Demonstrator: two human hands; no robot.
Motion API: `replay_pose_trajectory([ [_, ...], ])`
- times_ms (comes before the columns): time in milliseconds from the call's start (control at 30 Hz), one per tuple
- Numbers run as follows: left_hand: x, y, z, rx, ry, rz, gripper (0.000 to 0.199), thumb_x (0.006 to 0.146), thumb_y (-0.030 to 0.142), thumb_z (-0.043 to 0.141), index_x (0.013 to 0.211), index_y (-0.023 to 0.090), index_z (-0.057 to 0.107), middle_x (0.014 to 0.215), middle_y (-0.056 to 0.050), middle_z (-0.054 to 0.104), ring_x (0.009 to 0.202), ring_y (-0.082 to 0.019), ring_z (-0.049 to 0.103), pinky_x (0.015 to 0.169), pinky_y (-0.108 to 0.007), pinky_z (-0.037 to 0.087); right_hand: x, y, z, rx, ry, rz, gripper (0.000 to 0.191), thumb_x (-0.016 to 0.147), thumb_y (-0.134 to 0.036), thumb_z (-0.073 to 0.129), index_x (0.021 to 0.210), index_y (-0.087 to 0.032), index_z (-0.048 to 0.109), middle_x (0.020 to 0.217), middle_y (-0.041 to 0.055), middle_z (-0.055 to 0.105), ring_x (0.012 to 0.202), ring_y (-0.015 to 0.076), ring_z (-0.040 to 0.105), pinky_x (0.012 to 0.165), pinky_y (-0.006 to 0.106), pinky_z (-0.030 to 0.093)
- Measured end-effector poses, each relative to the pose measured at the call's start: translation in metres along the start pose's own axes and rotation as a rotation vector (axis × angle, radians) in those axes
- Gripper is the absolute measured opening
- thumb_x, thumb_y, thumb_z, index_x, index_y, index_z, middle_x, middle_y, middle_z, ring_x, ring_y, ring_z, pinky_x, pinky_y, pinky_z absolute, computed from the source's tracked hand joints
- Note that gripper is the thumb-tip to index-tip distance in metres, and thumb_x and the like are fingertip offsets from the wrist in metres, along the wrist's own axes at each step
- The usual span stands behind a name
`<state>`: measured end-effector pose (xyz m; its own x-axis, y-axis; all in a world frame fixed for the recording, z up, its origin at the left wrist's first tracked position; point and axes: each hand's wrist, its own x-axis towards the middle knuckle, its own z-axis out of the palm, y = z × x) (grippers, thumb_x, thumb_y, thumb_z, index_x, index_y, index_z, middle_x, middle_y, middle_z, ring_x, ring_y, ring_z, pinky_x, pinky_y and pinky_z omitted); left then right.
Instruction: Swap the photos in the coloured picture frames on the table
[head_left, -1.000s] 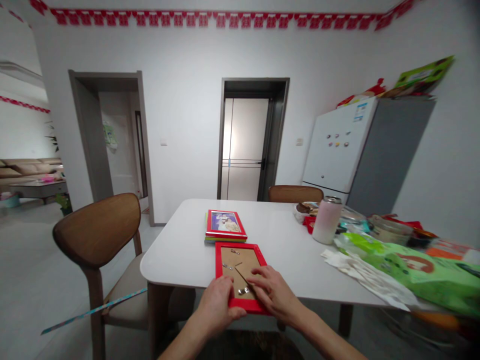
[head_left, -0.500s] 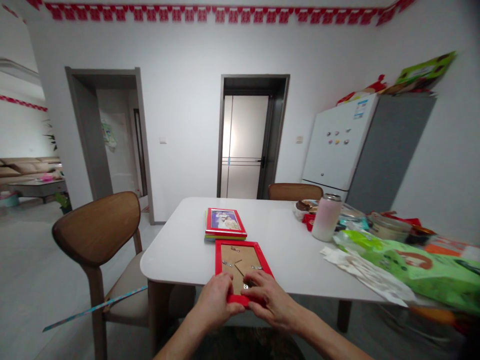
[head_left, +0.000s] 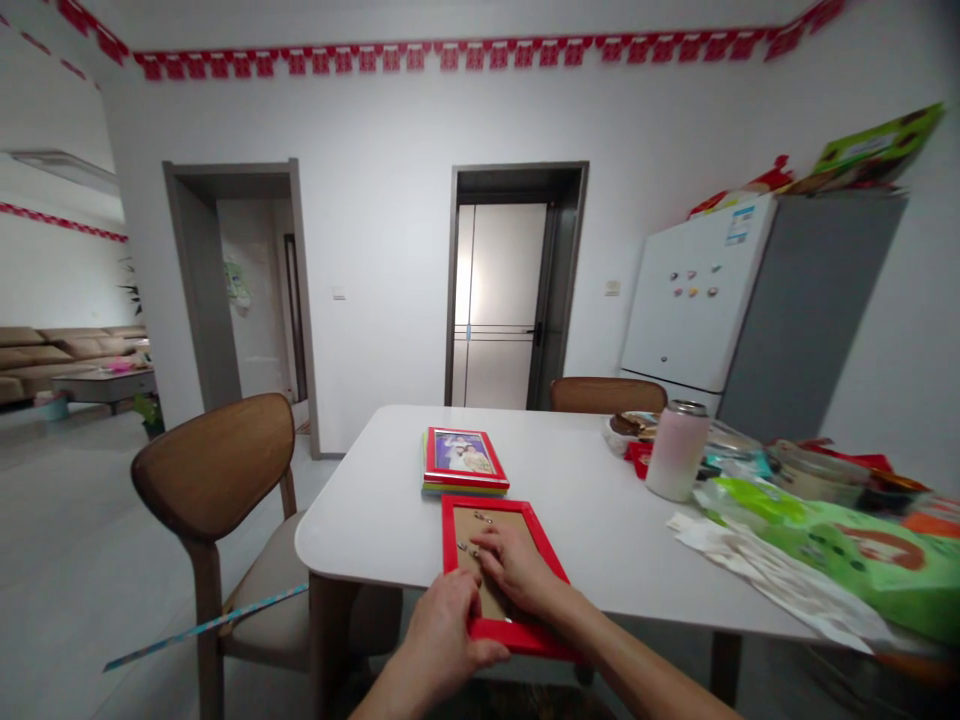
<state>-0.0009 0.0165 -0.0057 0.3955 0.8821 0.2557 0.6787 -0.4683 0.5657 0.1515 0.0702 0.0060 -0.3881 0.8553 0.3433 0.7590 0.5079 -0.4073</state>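
Observation:
A red picture frame [head_left: 546,535] lies back side up at the table's near edge, its brown backing board [head_left: 517,527] fitted with small metal clips. My left hand [head_left: 448,620] grips the frame's near left corner, thumb on the near side. Over the board, my right hand [head_left: 517,568] has its fingertips close together beside the left clips; whether they hold anything is too small to tell. Behind lies a stack of frames, the top one a red frame with a photo [head_left: 463,457].
On the white table [head_left: 585,480] at right stand a pink bottle [head_left: 677,452], white gloves [head_left: 780,580], a green package [head_left: 847,550] and plastic containers [head_left: 817,470]. Wooden chairs stand at the left [head_left: 217,470] and far side [head_left: 609,394].
My right hand has moved from the frame's near edge up and left over the backing to the left clips. My left hand still holds the near left corner. The view has shifted slightly.

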Motion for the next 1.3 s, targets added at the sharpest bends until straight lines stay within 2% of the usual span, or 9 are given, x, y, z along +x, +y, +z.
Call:
replay_pose_trajectory([
  [133, -0.002, 0.001, -0.001, -0.031, -0.016, -0.028, 0.047, 0.049, 0.034, 0.073, 0.088, 0.022, 0.052, 0.083, 0.002, 0.053, 0.073, -0.015, 0.047, 0.065, -0.023, 0.037, 0.013, 0.002, 0.013, -0.117, -0.028, -0.058, 0.028, 0.077, -0.02, 0.038, 0.078, -0.019, 0.066, 0.081, 0.0058, 0.059, 0.083, 0.0162, 0.048, 0.076, 0.027, 0.034],
  [367, -0.003, 0.0, -0.004, -0.047, -0.036, -0.034, 0.044, 0.051, 0.035, 0.072, 0.086, 0.02, 0.051, 0.088, 0.001, 0.052, 0.078, -0.015, 0.048, 0.067, -0.023, 0.036, 0.015, 0.003, 0.015, -0.126, -0.074, -0.052, 0.03, 0.071, -0.013, 0.04, 0.083, -0.022, 0.066, 0.084, 0.0036, 0.059, 0.085, 0.0158, 0.046, 0.075, 0.026, 0.031],
  [567, -0.002, 0.004, -0.007, -0.024, -0.054, -0.045, 0.043, 0.051, 0.035, 0.071, 0.086, 0.02, 0.05, 0.088, 0.001, 0.053, 0.078, -0.015, 0.048, 0.067, -0.023, 0.036, 0.015, 0.002, 0.016, -0.099, -0.088, -0.011, 0.031, 0.068, -0.013, 0.042, 0.086, -0.024, 0.065, 0.087, 0.0032, 0.06, 0.087, 0.0169, 0.047, 0.075, 0.027, 0.032],
  [767, -0.005, 0.002, -0.004, 0.042, -0.033, -0.055, 0.046, 0.049, 0.038, 0.072, 0.086, 0.021, 0.051, 0.083, 0.001, 0.053, 0.075, -0.016, 0.049, 0.065, -0.024, 0.037, 0.033, 0.027, 0.016, 0.019, 0.082, 0.273, 0.027, 0.072, -0.027, 0.042, 0.084, -0.02, 0.066, 0.083, 0.0036, 0.065, 0.075, 0.0152, 0.055, 0.064, 0.022, 0.037],
  [967, -0.006, 0.005, -0.005, 0.056, -0.019, -0.034, 0.051, 0.048, 0.04, 0.072, 0.09, 0.02, 0.052, 0.087, -0.001, 0.056, 0.078, -0.019, 0.05, 0.069, -0.026, 0.039, 0.052, 0.039, 0.017, -0.066, 0.111, 0.433, 0.025, 0.071, -0.038, 0.047, 0.067, -0.021, 0.064, 0.071, 0.0037, 0.066, 0.064, 0.0145, 0.057, 0.054, 0.022, 0.034],
  [1167, -0.008, 0.009, -0.006, 0.041, -0.018, -0.047, 0.059, 0.05, 0.038, 0.071, 0.103, 0.019, 0.049, 0.096, -0.004, 0.056, 0.088, -0.022, 0.049, 0.078, -0.029, 0.038, 0.063, 0.041, 0.021, -0.126, 0.143, 0.539, 0.017, 0.067, -0.031, 0.051, 0.071, -0.019, 0.063, 0.079, 0.0087, 0.065, 0.072, 0.0193, 0.058, 0.055, 0.025, 0.035],
  [1300, -0.009, 0.012, -0.013, 0.057, -0.044, -0.072, 0.055, 0.051, 0.037, 0.07, 0.1, 0.02, 0.051, 0.095, -0.004, 0.056, 0.088, -0.022, 0.05, 0.078, -0.031, 0.038, 0.067, 0.043, 0.018, -0.081, 0.165, 0.556, 0.017, 0.065, -0.028, 0.051, 0.067, -0.016, 0.063, 0.078, 0.0117, 0.065, 0.072, 0.0208, 0.058, 0.057, 0.026, 0.037],
])
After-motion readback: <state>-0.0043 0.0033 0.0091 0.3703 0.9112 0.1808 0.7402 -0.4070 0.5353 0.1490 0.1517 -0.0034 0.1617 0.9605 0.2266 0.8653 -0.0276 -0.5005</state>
